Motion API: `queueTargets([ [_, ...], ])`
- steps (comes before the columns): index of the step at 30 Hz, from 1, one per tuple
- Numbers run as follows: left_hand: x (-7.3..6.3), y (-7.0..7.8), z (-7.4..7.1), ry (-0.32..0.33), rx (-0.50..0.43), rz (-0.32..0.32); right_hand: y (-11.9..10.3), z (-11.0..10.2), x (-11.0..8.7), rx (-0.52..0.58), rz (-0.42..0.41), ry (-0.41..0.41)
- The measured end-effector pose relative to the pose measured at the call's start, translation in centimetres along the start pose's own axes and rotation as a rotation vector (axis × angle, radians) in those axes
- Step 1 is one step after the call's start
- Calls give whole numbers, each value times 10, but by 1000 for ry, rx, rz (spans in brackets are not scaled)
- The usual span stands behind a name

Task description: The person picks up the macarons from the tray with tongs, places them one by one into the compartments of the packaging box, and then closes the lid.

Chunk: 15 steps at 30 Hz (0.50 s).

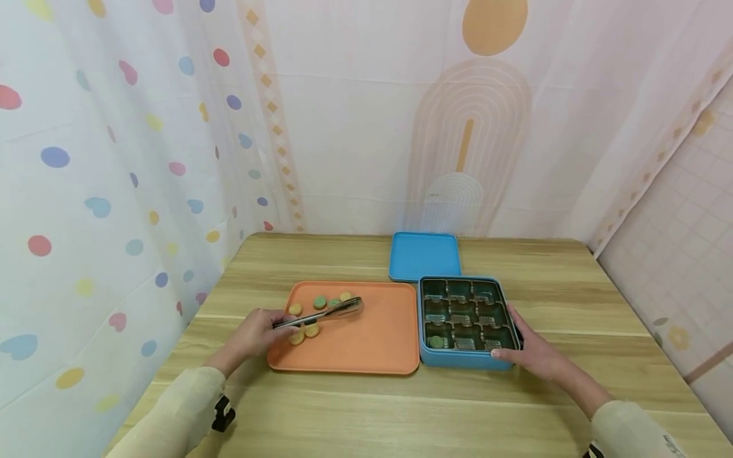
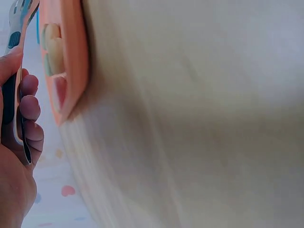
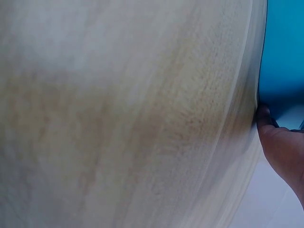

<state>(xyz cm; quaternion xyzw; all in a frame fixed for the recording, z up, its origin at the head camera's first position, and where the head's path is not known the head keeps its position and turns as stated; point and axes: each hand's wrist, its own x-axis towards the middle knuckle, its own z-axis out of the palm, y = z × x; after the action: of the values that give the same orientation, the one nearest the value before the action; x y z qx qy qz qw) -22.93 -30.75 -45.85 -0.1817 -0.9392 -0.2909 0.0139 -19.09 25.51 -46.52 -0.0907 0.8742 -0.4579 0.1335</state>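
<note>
My left hand (image 1: 259, 332) grips metal tongs (image 1: 317, 315) by the handle, and they reach over the orange tray (image 1: 372, 346). In the left wrist view, the fingers wrap the dark handle panel of the tongs (image 2: 14, 40). Several small round cookies, such as a green cookie (image 1: 319, 302) and a yellow cookie (image 1: 294, 309), lie on the tray's left half. My right hand (image 1: 535, 350) holds the right side of a blue box (image 1: 464, 360), thumb on its front corner. The box has a dark divided insert, and a green cookie (image 1: 436, 341) sits in its front-left compartment.
A blue lid (image 1: 425, 256) lies flat behind the box, close to its back edge. Tray and box stand side by side on the wooden table (image 1: 343, 413). Patterned curtains (image 1: 355, 127) hang along the table's back and sides.
</note>
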Motion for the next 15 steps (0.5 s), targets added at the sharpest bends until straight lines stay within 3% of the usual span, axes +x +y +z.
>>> queueTargets([
  [15, 30, 38, 2, -45, -45, 61, 0, 1, 2, 1, -14, 14],
])
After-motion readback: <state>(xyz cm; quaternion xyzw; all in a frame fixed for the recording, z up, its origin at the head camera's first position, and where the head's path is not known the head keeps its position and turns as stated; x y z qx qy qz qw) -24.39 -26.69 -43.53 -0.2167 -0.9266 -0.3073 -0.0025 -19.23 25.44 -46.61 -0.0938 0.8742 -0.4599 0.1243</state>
